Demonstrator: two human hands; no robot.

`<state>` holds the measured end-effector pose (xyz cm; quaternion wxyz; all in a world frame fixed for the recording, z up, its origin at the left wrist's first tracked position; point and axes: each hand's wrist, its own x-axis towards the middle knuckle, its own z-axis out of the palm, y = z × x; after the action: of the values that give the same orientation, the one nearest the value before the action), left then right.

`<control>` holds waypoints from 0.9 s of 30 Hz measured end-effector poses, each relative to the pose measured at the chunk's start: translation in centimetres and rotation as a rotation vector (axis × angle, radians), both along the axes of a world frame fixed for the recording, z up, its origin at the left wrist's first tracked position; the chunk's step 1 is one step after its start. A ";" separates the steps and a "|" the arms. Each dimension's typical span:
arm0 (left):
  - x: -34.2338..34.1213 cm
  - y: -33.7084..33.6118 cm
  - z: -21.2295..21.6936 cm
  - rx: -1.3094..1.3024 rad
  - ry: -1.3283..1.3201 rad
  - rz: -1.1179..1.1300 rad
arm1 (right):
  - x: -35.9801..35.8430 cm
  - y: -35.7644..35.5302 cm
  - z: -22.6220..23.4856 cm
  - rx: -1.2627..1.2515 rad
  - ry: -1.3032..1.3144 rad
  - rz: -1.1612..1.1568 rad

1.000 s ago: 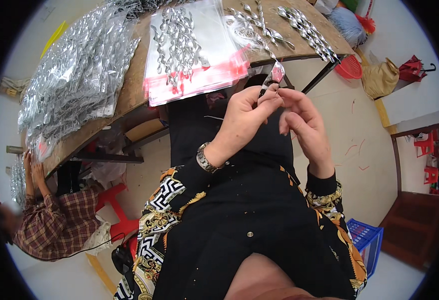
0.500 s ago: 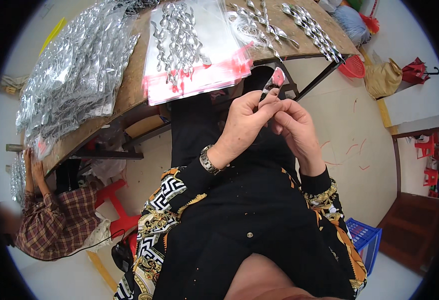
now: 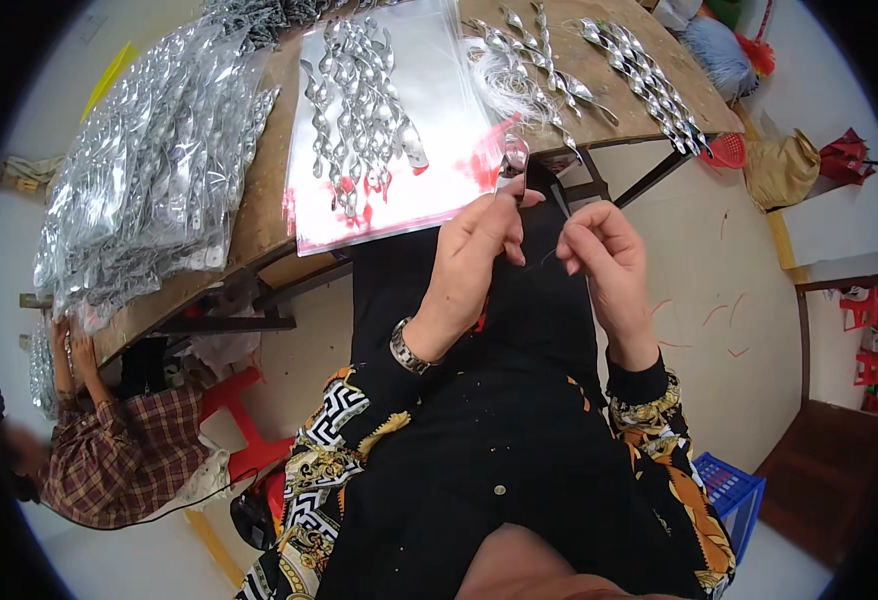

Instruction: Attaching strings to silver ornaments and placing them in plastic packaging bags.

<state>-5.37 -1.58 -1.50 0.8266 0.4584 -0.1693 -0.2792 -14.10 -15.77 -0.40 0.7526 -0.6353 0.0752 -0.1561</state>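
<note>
My left hand (image 3: pixel 467 258) is closed on the lower end of a shiny silver twisted strip (image 3: pixel 515 157), whose curled top sticks up above the fingers. A little to the right, my right hand (image 3: pixel 609 260) is held in a pinch. A faint thin thread (image 3: pixel 549 259) seems to run from its fingertips toward the left hand. Both hands are in front of the table edge, above my dark-clothed lap. Beyond them, a pile of silver twisted strips (image 3: pixel 359 110) rests on a stack of clear plastic bags (image 3: pixel 429 60) with red printed edges.
A large heap of bagged silver strips (image 3: pixel 149 160) covers the left of the brown table (image 3: pixel 259 190). White thread (image 3: pixel 509 85) and more strips (image 3: pixel 639 75) are at the right. Another person (image 3: pixel 124 450) sits at the left; a blue crate (image 3: pixel 729 480) stands right of me.
My hands have moved apart: the left has shifted slightly left and down with the twisted strip, the right slightly right. The strip now stands more upright.
</note>
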 end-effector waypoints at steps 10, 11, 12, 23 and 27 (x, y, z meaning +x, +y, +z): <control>1.5 0.2 -0.3 -0.083 -0.115 -0.008 | 0.9 0.1 3.4 -0.122 -0.096 -0.083; 1.4 0.3 -0.2 -0.056 -0.083 0.003 | 1.0 0.2 3.6 -0.135 -0.091 -0.085; 1.3 0.3 -0.1 -0.030 -0.049 0.012 | 1.2 0.4 3.7 -0.149 -0.086 -0.088; 1.7 0.5 -0.9 -0.018 0.008 0.009 | 2.3 1.0 3.9 -0.192 -0.016 -0.042; 1.7 0.6 -1.2 0.003 -0.016 -0.007 | 2.3 1.1 3.7 -0.197 0.006 -0.041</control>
<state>-3.67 -1.02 -2.73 0.8237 0.4611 -0.1771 -0.2786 -11.82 -14.70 3.31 0.6830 -0.7048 0.0749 -0.1763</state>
